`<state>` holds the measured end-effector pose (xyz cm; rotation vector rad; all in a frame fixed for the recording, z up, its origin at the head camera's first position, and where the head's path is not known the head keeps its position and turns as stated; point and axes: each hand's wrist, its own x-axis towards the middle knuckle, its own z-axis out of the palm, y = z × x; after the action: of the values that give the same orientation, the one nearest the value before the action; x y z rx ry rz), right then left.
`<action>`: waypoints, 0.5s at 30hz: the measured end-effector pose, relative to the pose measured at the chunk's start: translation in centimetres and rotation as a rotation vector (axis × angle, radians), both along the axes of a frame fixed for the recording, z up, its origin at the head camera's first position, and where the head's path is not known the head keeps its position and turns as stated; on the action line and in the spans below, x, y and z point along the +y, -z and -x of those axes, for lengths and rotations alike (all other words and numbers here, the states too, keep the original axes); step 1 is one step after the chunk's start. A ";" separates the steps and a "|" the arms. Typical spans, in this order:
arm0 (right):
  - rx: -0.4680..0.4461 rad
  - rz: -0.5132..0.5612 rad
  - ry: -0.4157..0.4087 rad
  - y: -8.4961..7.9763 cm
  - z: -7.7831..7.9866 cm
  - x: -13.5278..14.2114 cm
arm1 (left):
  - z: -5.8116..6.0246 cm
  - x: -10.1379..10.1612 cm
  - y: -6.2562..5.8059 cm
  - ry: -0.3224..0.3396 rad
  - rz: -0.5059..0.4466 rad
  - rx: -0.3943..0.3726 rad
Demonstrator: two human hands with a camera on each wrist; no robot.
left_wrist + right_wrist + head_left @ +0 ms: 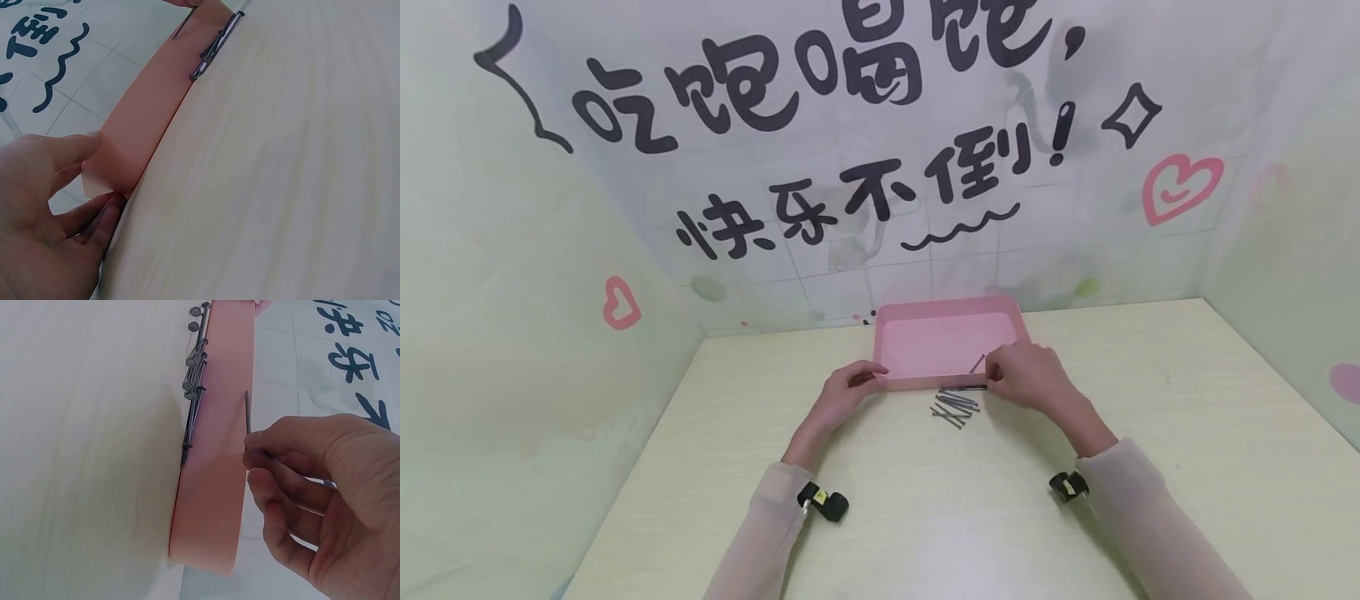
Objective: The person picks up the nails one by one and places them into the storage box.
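A shallow pink tray (917,382) stands at the back of the table near the wall. At its left front corner, my left hand (844,392) holds the edge, thumb side at the rim and other fingers low against the corner. Between thumb and fingertips my right hand (1028,377) pinches a thin metal nail (247,412), at the height of the tray's front rim toward the right. Just in front of the tray's front wall lies a loose pile of nails (955,408), several of them crossing one another, to the left of my right hand.
The pale wood-grain table (910,508) reaches toward me and to both sides. Behind the tray rises a white wall sheet (820,275) with dark lettering and pink hearts. More light sheets flank the table left and right. Each sleeve carries a small black device (823,502).
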<state>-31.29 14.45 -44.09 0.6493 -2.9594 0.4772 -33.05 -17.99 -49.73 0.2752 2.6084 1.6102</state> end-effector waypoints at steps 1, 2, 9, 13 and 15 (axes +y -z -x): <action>0.005 0.002 0.006 0.1 0.0 0.1 | 0.0 0.0 0.0 0.000 -0.002 0.000; 0.008 0.005 0.010 0.1 0.1 0.1 | 0.0 0.0 0.0 0.000 -0.003 -0.003; 0.039 0.025 0.026 0.1 0.3 0.3 | 0.0 0.1 -0.1 -0.003 0.001 0.004; 0.055 0.033 0.028 0.0 0.3 0.3 | -0.1 0.1 -0.1 -0.001 0.000 0.005; 0.058 0.044 0.022 -0.1 0.3 0.3 | -0.1 0.1 -0.1 -0.001 0.001 0.002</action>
<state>-31.60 14.77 -43.99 0.6144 -2.8898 0.5105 -32.94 -17.90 -49.60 0.2764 2.6109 1.6104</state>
